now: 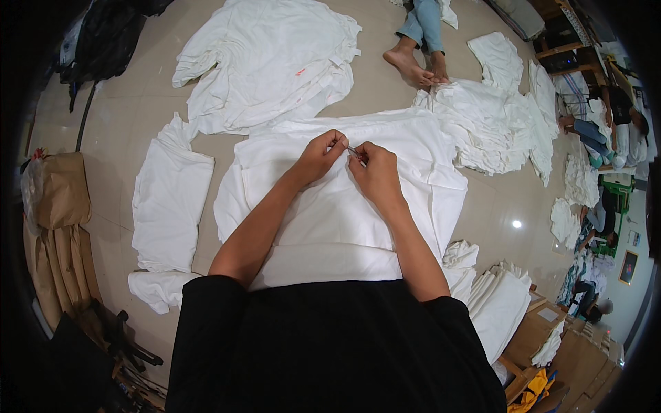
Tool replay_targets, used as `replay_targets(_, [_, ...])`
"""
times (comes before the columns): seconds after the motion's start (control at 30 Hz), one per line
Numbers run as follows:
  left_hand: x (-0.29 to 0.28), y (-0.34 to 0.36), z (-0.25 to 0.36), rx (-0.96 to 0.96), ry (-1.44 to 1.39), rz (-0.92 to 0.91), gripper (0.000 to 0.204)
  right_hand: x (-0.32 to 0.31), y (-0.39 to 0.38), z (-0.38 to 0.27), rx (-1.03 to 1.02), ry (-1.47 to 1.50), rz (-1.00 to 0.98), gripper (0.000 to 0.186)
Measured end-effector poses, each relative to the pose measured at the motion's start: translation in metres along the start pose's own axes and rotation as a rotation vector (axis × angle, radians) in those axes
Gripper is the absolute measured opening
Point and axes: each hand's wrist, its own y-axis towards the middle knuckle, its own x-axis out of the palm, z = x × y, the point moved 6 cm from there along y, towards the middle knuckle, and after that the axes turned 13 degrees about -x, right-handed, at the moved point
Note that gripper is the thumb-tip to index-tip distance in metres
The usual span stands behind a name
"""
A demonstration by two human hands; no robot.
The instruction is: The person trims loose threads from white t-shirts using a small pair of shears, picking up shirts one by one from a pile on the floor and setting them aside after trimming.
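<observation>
Over a white cloth piece (330, 213) spread in front of me, my hands meet near its far side. My right hand (376, 173) is closed around a small, thin metal tool (353, 151), whose exact kind I cannot make out. The tool's tip reaches toward my left hand (322, 157). That hand has its thumb and fingers pinched together; whatever lies between them is too small to name. Under both wrists the white cloth lies loosely folded, with its near edge against my black shirt.
White garments lie in a large pile (268, 65) at the far left and a rumpled heap (482, 127) at the right. A folded white garment (172, 203) rests left. Someone's bare feet (416, 67) are beyond. Brown paper rolls (65, 261) and a cardboard box (537, 327) flank me.
</observation>
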Motion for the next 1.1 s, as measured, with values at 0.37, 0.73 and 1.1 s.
replay_targets(0.37, [0.004, -0.002, 0.004, -0.054, 0.004, -0.072, 0.020, 0.004, 0.002, 0.008, 0.037, -0.005, -0.030, 0.020])
replay_targets(0.73, [-0.193, -0.123, -0.001, 0.037, -0.253, 0.708, 0.028, -0.032, -0.022, 0.041, 0.111, 0.104, 0.248, 0.024])
replay_targets(1.1, [-0.226, -0.362, -0.319, -0.708, 0.527, 0.966, 0.026, -0.083, -0.019, -0.006, 0.195, 0.265, 0.364, 0.028])
